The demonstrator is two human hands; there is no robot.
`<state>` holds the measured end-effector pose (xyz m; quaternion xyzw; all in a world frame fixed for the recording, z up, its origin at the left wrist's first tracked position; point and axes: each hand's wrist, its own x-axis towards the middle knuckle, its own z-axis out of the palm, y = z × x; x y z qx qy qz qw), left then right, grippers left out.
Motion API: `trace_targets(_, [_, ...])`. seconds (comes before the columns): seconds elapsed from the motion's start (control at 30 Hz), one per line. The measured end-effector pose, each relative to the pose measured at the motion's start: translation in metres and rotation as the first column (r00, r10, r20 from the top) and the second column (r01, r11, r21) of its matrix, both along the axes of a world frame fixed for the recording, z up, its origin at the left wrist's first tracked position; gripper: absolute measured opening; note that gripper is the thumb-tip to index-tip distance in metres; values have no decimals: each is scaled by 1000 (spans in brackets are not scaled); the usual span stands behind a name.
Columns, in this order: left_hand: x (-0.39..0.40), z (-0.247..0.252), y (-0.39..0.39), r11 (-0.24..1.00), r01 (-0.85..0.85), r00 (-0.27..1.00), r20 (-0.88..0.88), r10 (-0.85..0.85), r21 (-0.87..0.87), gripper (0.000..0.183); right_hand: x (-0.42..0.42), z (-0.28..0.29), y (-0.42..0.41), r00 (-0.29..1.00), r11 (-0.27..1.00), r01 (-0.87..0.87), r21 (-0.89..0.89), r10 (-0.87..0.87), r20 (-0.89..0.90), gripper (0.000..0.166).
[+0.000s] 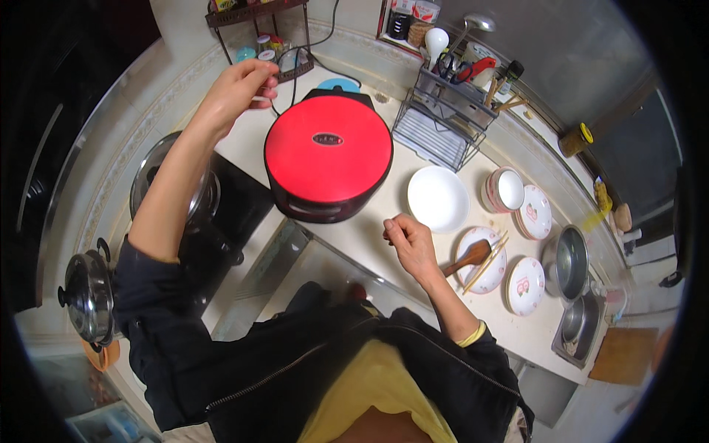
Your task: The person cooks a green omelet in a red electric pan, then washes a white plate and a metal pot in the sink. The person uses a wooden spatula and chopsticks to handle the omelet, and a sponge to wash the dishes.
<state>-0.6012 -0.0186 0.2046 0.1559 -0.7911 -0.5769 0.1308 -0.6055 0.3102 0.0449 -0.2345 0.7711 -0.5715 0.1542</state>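
Observation:
My left hand [243, 88] is raised at the upper left, fingers curled in, with nothing visible in it. Just right of it, a round electric pan with a closed red lid [329, 171] stands on the worktop, its handle facing me. My right hand [409, 243] is loosely closed, in front of a white bowl [437, 200], and shows nothing in it. Beyond the right wrist, a wooden spatula [473, 256] and chopsticks [487, 263] lie across a patterned plate [497, 281].
A black hob [246, 191] with a lidded pan lies left. Stacked bowls [508, 189], patterned plates [536, 213], a metal pot [570, 263] and a sink [592, 321] are at right. A wire utensil rack [437, 133] stands behind. A power cord [294, 83] runs behind the electric pan.

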Motion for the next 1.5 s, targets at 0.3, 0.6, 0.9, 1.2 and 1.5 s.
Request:
trace_targets(0.3, [-211,14,-83,989,-113,984,-147,98,-95,26,-54,-13,-1,978,986,162,-38,-155,137,17])
trace_targets(0.6, [-407,55,-133,867,-434,784,-577,230,-244,47,-89,-2,-15,917,941,338,10,-332,221,18])
trace_targets(0.9, [-515,78,-160,705,-597,732,-619,284,-383,49,-105,0,-7,839,873,485,56,-482,253,20])
trace_targets(1.2, [-466,109,-139,496,-608,738,-672,64,-620,27,-103,1,-13,824,861,507,44,-499,268,15])
trace_targets(1.5, [-373,12,-103,647,-303,923,-385,17,-700,26,-105,-4,-14,880,907,419,39,-417,226,15])
